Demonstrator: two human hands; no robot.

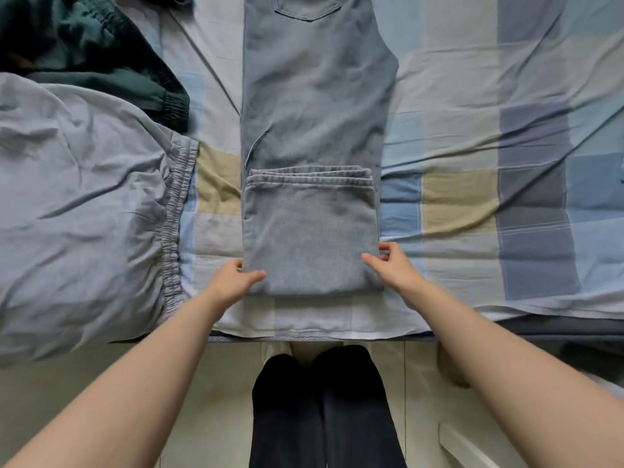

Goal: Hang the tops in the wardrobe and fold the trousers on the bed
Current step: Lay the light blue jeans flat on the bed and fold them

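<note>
Left hand (236,278) fingers curled round left edge of folded jeans (310,231), thumb on top. Right hand (393,265) pinching right edge same way. Jeans lying lengthwise mid-bed (472,204), hems doubled up toward knee, waist and back pocket end still flat further up. So roughly halfway on this pair, probably one or two more folds. Grey-blue elastic-waist trousers (84,204) and dark green garment (84,52) heaped at left, not folded yet. Wardrobe out of sight, no idea about tops.
</note>
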